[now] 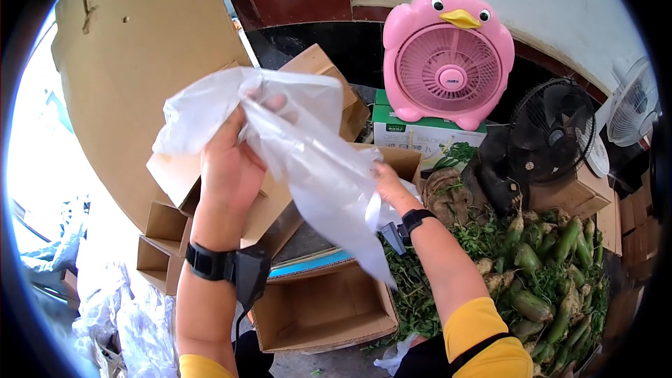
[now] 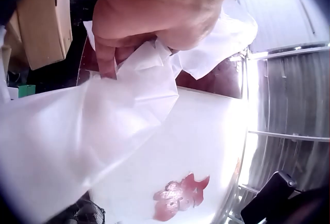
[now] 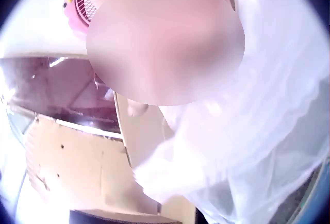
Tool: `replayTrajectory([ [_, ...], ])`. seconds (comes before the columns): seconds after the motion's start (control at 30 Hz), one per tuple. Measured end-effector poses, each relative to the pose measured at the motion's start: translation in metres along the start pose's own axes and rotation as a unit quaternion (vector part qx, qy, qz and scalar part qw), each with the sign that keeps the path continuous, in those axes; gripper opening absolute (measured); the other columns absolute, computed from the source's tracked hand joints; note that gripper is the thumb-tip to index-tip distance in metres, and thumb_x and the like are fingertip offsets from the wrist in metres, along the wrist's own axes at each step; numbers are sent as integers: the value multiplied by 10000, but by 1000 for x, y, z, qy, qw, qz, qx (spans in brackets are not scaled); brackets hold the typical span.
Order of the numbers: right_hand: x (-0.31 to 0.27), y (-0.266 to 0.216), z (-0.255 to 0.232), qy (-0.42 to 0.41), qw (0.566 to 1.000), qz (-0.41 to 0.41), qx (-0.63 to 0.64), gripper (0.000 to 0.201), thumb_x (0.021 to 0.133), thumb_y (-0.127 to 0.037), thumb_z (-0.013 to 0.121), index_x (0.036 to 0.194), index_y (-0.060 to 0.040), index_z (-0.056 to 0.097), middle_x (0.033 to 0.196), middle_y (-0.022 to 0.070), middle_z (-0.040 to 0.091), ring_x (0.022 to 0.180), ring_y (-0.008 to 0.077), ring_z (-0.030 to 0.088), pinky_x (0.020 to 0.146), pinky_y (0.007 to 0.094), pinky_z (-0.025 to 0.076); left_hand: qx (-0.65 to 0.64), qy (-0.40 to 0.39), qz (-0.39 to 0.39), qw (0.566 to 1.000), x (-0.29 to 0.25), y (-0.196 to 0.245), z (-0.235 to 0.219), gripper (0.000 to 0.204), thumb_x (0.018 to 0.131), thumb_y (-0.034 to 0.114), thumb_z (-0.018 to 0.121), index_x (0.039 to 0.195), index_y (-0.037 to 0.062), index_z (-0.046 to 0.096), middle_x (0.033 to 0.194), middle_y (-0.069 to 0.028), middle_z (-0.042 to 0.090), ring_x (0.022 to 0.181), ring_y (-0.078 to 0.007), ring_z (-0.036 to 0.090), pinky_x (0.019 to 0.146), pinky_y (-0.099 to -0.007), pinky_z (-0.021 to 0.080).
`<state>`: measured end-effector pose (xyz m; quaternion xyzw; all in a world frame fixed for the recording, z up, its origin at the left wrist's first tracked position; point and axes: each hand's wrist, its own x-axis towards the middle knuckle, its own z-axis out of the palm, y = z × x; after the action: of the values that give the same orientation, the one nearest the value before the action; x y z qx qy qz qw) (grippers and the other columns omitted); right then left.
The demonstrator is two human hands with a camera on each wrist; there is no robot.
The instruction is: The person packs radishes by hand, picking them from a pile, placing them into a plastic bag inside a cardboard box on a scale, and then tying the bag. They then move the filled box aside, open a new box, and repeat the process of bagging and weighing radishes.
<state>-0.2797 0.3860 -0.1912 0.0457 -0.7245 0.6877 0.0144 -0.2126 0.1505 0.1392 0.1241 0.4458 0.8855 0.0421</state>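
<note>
A translucent white plastic bag [image 1: 308,161] is stretched between both hands above an open cardboard box [image 1: 325,308]. The left hand [image 1: 234,161], raised higher, grips the gathered upper part of the bag; in the left wrist view its fingers curl round the bunched plastic [image 2: 139,85]. Lower and to the right, the right hand [image 1: 392,185] pinches the bag's other side. In the right wrist view the bag [image 3: 221,152] hangs beside the right hand [image 3: 165,43], which is largely blurred there.
Green-topped white radishes [image 1: 553,308] with leaves lie piled at the right. Behind stand a pink fan [image 1: 451,63] on a green and white carton [image 1: 427,136] and a black fan [image 1: 553,126]. A large cardboard sheet [image 1: 140,49] leans at the left, above loose plastic bags [image 1: 140,322].
</note>
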Motion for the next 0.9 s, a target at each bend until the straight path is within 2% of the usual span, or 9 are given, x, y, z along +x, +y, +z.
replayTrajectory([
  [0.07, -17, -62, -9, 140, 952, 58, -267, 343, 832, -212, 608, 1111, -19, 560, 1006, 98, 637, 849, 189, 598, 783, 297, 462, -8, 25, -19, 999, -18, 9, -5, 304, 962, 178, 361, 1200, 20, 462, 1156, -200, 563, 1039, -350, 571, 922, -465, 464],
  [0.1, -24, -78, -14, 138, 952, 55, -267, 343, 832, -212, 608, 1111, -19, 560, 1006, 98, 637, 849, 189, 598, 783, 297, 462, -12, 36, -24, 999, -27, 12, -9, 335, 966, 210, 364, 1250, 46, 433, 1219, -188, 522, 1087, -346, 535, 945, -473, 444],
  [0.2, -49, -140, -20, 70, 961, -12, -269, 289, 859, -249, 577, 1065, -47, 586, 910, 48, 644, 766, 175, 608, 706, 282, 472, -26, 49, -18, 998, -52, 23, -20, 374, 972, 232, 362, 1317, 92, 389, 1294, -167, 474, 1147, -337, 493, 979, -489, 413],
  [0.27, -77, -205, -7, -43, 984, 140, -100, 239, 878, -273, 554, 998, -75, 609, 867, 15, 634, 780, 129, 600, 679, 267, 460, -72, 76, -24, 994, -71, 30, -26, 391, 971, 228, 365, 1335, 85, 366, 1300, -168, 468, 1146, -336, 494, 978, -491, 412],
  [0.47, -145, -281, 27, -239, 952, 190, -37, 490, 897, -527, 460, 855, -66, 621, 744, 23, 639, 715, 120, 603, 621, 258, 464, -102, 52, -2, 993, -134, 48, -29, 404, 931, 119, 440, 1323, 44, 380, 1337, -148, 418, 1193, -289, 462, 993, -496, 388],
  [0.53, -169, -289, 40, -324, 916, 236, -11, 556, 881, -583, 438, 926, -58, 616, 841, 40, 637, 741, 133, 601, 635, 261, 481, -96, 34, 16, 995, -155, 55, -27, 437, 934, 132, 435, 1353, 57, 337, 1340, -150, 420, 1204, -302, 447, 1003, -501, 369],
  [0.67, -217, -287, 73, -324, 913, 235, 84, 528, 875, -548, 487, 1016, -49, 588, 978, 56, 611, 812, 147, 606, 656, 274, 503, -102, 13, 15, 995, -198, 66, -28, 443, 969, 225, 356, 1397, 145, 277, 1383, -140, 385, 1205, -404, 415, 1002, -525, 352],
  [0.77, -241, -279, 93, -228, 913, 232, 247, 354, 866, -348, 614, 1071, -65, 558, 1028, 51, 599, 884, 161, 615, 668, 294, 529, -97, 28, 6, 995, -226, 69, -37, 454, 961, 196, 355, 1404, 142, 273, 1390, -136, 379, 1197, -367, 434, 994, -494, 373],
  [0.9, -258, -280, 100, -182, 917, 230, 271, 265, 875, -267, 612, 1047, -67, 583, 978, 60, 636, 862, 164, 624, 664, 298, 531, -34, 1, 30, 999, -247, 75, -38, 601, 858, 72, 465, 1415, 89, 241, 1353, -167, 417, 1226, -323, 407, 1013, -436, 357],
])
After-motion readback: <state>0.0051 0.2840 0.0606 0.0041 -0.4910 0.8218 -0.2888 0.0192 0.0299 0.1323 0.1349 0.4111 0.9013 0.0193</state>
